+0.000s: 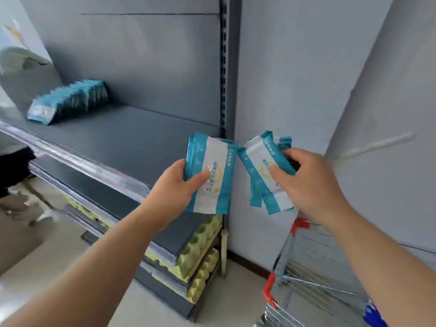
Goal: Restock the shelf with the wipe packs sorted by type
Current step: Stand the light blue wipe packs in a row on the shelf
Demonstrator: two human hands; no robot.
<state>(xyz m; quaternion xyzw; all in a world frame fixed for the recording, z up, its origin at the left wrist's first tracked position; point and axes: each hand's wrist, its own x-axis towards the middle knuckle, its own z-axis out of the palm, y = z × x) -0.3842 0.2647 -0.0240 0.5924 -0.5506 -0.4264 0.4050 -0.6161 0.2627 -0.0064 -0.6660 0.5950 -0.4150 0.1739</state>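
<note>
The teal-and-white wipe pack [212, 156] sits upright in my left hand [174, 185]. I pinch it by its lower left part, thumb across the printed front and fingers hidden behind, so most of the pack stands above and to the right of my grip. In my right hand [306, 185] I grip a bundle of the same packs [254, 159], fanned and tilted left. My thumb presses on the front one and my fingers curl round the right edges, while the lower ends hang below my palm. The upper corners of the single pack and the bundle come together between my hands; I cannot tell if they touch.

Both loads hang in the air just off the right end of the grey shelf [129, 142]. Far along it, at the left, a row of matching packs [68, 102] stands leaning against one another. Lower shelves carry green and yellow egg trays [200, 244]. Under my right wrist is a wire shopping cart [306, 267] with red corners.
</note>
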